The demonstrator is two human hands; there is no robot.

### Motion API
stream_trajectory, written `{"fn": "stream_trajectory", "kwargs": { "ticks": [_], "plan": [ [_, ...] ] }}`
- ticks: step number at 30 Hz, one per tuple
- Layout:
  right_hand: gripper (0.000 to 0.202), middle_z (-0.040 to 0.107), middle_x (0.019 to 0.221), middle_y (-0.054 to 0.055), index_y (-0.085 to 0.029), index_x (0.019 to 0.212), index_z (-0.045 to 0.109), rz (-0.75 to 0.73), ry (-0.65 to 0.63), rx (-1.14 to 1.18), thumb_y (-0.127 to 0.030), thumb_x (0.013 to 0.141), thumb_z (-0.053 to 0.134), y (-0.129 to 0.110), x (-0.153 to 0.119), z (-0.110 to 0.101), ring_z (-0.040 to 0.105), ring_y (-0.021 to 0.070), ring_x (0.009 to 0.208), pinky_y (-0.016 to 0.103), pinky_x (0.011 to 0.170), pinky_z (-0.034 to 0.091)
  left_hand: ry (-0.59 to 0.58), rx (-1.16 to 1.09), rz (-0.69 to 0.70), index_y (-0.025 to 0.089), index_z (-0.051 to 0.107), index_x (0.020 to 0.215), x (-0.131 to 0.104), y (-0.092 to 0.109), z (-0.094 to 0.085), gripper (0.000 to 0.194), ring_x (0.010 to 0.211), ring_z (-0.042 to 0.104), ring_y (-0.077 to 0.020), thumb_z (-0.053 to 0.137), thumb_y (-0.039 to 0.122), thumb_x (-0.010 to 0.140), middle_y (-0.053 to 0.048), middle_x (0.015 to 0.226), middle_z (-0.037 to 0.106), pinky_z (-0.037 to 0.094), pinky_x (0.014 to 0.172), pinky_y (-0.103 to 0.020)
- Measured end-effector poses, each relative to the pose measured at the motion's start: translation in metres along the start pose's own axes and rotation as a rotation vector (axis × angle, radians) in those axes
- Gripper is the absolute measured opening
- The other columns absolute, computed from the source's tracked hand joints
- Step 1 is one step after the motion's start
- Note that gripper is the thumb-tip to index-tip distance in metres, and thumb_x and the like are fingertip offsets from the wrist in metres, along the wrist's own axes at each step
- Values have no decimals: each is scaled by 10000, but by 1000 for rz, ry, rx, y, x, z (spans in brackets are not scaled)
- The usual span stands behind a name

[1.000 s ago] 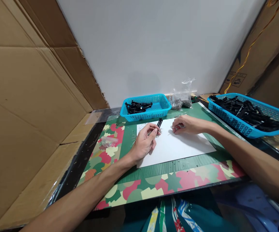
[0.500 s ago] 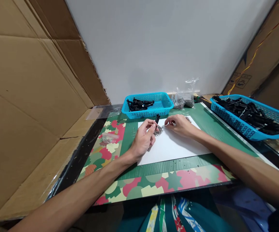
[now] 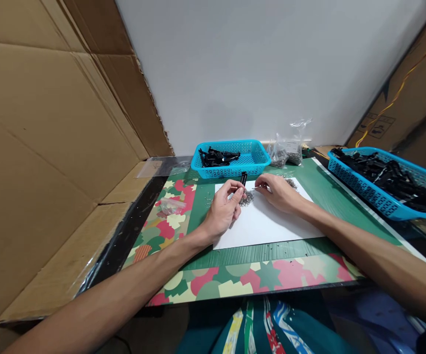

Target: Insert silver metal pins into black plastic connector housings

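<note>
Here's my view: over the far edge of the white sheet (image 3: pixel 271 223), my left hand (image 3: pixel 222 207) is curled nearly closed, thumb and fingers pinching the black part (image 3: pixel 243 178). It's dark, slim and straight, its upper end poking up past the fingers; the grip covers its lower end. And my right hand (image 3: pixel 278 192), over the sheet's far side, has its fingers bent and tips drawn close; whether they hold anything, I can't tell. On the sheet, the small metal pieces (image 3: pixel 247 199) blur into one heap, partly behind the left fingers. Beyond the sheet, the blue basket (image 3: pixel 231 172) carries tangled black pieces.
</note>
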State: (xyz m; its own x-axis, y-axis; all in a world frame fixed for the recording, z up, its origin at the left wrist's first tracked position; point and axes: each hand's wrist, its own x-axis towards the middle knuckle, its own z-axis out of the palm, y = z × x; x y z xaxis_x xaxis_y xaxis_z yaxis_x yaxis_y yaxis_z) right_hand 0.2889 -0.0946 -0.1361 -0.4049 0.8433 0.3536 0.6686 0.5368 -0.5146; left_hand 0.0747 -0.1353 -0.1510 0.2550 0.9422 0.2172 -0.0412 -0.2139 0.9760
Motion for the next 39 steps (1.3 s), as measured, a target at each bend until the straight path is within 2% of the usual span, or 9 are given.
{"fn": "stream_trajectory", "kwargs": {
  "ticks": [4,8,11,16,23,30,33,36,39],
  "plan": [
    [128,737,904,69,-176,942,690,-28,35,105,-237,991,589,1,0,1,598,185,747,300,682,401,9,12,2,212,586,1072,-1,1,0,353,392,494,-3,649,550,992,5,978,615,253,303,-142],
    [151,726,890,62,-184,902,700,-81,26,39,-100,926,577,2,0,1,599,187,768,295,692,399,11,1,6,209,594,1071,-2,2,0,349,391,483,2,663,541,984,2,988,612,251,304,-146],
    [128,725,876,61,-182,897,710,-83,106,64,-115,927,606,1,0,1,611,187,763,293,692,412,23,-8,1,205,595,1060,-2,1,1,347,388,477,6,666,536,983,6,978,606,257,306,-147],
    [190,708,820,44,-183,871,730,-93,52,-9,-41,865,605,2,1,2,591,176,713,284,663,388,37,-27,-13,204,591,1051,0,-1,1,360,379,476,6,675,545,973,17,960,604,261,301,-149],
    [205,725,854,65,-179,890,721,-203,35,-154,-47,905,564,1,-3,5,586,198,769,330,779,388,34,-18,2,200,594,1041,-1,2,3,351,385,484,5,668,537,979,21,959,599,256,302,-151],
    [212,727,820,73,-176,896,718,-299,55,-267,-143,1007,541,2,-7,1,564,205,728,347,773,355,46,1,-10,197,599,1028,-2,6,5,365,385,478,6,686,544,958,17,959,617,267,312,-165],
    [230,738,821,76,-173,926,720,-296,89,-273,-152,1031,516,3,-10,-1,574,205,719,349,779,356,57,0,-21,197,599,1024,-3,8,5,364,377,473,4,691,542,953,19,951,618,268,310,-170],
    [263,740,793,73,-183,877,719,-338,22,-325,-164,1038,512,6,-13,0,559,202,691,354,761,344,56,-5,-23,195,600,1019,-3,8,5,359,380,477,4,695,534,949,18,959,617,264,313,-170],
    [237,741,773,60,-189,925,740,-280,97,-278,-158,1026,528,8,-15,0,540,197,676,338,738,359,55,5,-22,193,605,1012,-3,9,5,354,375,471,4,696,530,948,11,973,622,248,312,-175]
  ]
}}
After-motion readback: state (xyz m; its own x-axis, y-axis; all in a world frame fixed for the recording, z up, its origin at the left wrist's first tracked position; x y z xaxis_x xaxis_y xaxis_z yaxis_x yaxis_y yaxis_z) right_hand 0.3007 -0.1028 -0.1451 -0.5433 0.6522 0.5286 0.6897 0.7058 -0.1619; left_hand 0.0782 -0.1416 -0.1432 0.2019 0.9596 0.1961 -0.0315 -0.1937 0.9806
